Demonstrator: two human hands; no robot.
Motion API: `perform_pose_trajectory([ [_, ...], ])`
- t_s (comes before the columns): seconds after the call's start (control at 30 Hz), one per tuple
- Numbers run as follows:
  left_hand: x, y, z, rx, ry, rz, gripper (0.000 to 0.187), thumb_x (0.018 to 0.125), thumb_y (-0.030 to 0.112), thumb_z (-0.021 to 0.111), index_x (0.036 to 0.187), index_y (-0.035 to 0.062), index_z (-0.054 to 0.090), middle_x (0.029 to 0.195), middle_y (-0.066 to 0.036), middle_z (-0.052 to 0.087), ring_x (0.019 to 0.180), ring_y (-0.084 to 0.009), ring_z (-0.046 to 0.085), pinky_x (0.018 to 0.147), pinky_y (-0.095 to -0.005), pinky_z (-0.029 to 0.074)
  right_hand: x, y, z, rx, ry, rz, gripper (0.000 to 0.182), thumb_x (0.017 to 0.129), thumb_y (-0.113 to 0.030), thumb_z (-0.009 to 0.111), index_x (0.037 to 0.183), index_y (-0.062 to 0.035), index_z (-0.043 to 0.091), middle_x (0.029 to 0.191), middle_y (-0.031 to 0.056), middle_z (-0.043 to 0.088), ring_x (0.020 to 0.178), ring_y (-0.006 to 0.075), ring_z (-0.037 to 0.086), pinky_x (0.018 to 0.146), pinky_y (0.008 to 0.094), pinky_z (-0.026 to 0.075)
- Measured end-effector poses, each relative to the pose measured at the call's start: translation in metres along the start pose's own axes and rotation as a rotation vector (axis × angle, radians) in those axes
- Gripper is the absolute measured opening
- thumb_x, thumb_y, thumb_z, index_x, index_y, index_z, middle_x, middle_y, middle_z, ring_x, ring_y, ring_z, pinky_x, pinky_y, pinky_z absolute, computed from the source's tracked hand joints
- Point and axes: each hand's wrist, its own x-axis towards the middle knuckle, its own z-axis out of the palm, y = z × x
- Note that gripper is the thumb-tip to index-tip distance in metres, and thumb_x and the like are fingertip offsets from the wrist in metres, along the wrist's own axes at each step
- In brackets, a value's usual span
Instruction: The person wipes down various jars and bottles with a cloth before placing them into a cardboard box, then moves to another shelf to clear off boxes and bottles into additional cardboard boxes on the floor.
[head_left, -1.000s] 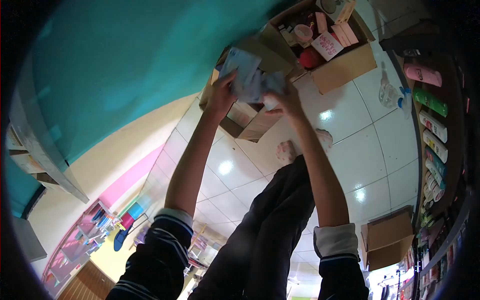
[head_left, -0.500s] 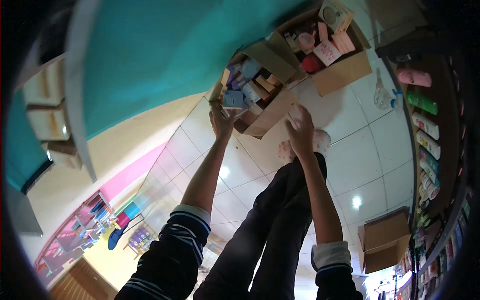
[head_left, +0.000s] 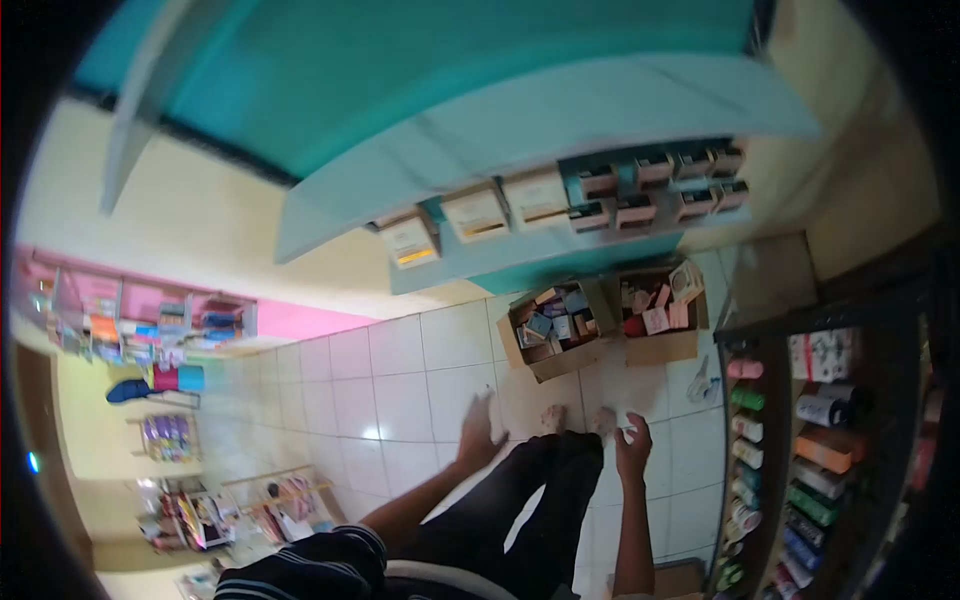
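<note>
My left hand [head_left: 481, 432] hangs over the tiled floor with thumb and fingers apart and nothing in it. To the right, my right hand [head_left: 632, 447] is loosely curled, thumb apart from the fingers, and I see nothing in it. Beyond both hands, an opened cardboard box [head_left: 548, 366] full of small product boxes stands on the floor. A second cardboard box [head_left: 662, 347] beside it contains pink packages and a red item. Neither hand touches these boxes.
A wall shelf [head_left: 560, 120] with cream and pink-black packages juts out above the boxes. Along the right stands a dark rack [head_left: 770, 430] of bottles and tubes. A clear plastic bottle [head_left: 703, 381] lies on the floor. Pink shelving [head_left: 150, 310] stands far left.
My view has risen and pulled back, bringing the wall shelf into sight. The left hand has left the edge of the filled box, and both hands are now farther from the boxes.
</note>
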Motion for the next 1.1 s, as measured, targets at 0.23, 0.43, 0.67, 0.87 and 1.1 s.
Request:
perform_pose_trajectory([
  [0.23, 0.146, -0.006, -0.146, -0.196, 0.790, 0.036, 0.093, 0.062, 0.012, 0.074, 0.130, -0.0067, 0.014, 0.132, -0.024, 0.025, 0.122, -0.0388, 0.024, 0.103, -0.0413, 0.020, 0.066, -0.233, 0.054, -0.465, -0.014, -0.744, 0.051, 0.066, -0.009, 0.064, 0.113, -0.0059, 0.045, 0.115, 0.0136, 0.045, 0.108, 0.0310, 0.042, 0.084, 0.0434, 0.034],
  [0.43, 0.225, -0.021, -0.185, -0.633, 0.767, -0.015, 0.086, 0.059, 0.014, 0.078, 0.122, -0.0079, 0.024, 0.117, -0.023, 0.040, 0.106, -0.0305, 0.045, 0.084, -0.0366, 0.042, 0.147, -0.344, 0.143, -0.750, 0.201, -1.160, 0.041, 0.069, -0.008, 0.058, 0.110, -0.0089, 0.051, 0.115, 0.0097, 0.048, 0.111, 0.0248, 0.042, 0.088, 0.0454, 0.032],
  [0.67, 0.244, -0.048, -0.165, -0.780, 0.826, -0.043, 0.081, 0.056, 0.016, 0.082, 0.113, -0.0099, 0.030, 0.100, -0.018, 0.052, 0.091, -0.0218, 0.056, 0.077, -0.0296, 0.048, 0.179, -0.343, 0.183, -0.937, 0.312, -1.127, 0.035, 0.064, -0.008, 0.063, 0.099, -0.0100, 0.057, 0.101, 0.0079, 0.052, 0.103, 0.0226, 0.046, 0.088, 0.0452, 0.033],
  [0.87, 0.234, -0.043, -0.173, -0.837, 0.679, -0.066, 0.048, 0.062, 0.014, 0.077, 0.098, -0.0024, 0.049, 0.089, -0.012, 0.058, 0.082, -0.0177, 0.058, 0.071, -0.0287, 0.048, 0.179, -0.333, 0.179, -0.790, 0.296, -1.184, 0.037, 0.059, -0.005, 0.067, 0.094, -0.0097, 0.058, 0.096, 0.0084, 0.048, 0.095, 0.0236, 0.049, 0.077, 0.0441, 0.034],
  [1.1, 0.192, -0.007, -0.181, -1.002, 0.597, -0.038, 0.033, 0.075, 0.014, 0.065, 0.100, 0.0017, 0.047, 0.090, -0.007, 0.057, 0.080, -0.0127, 0.054, 0.067, -0.0248, 0.045, 0.132, -0.313, 0.119, -0.166, -0.078, -0.899, 0.052, 0.052, -0.015, 0.078, 0.097, -0.0073, 0.054, 0.097, 0.0085, 0.049, 0.090, 0.0228, 0.051, 0.073, 0.0363, 0.040],
])
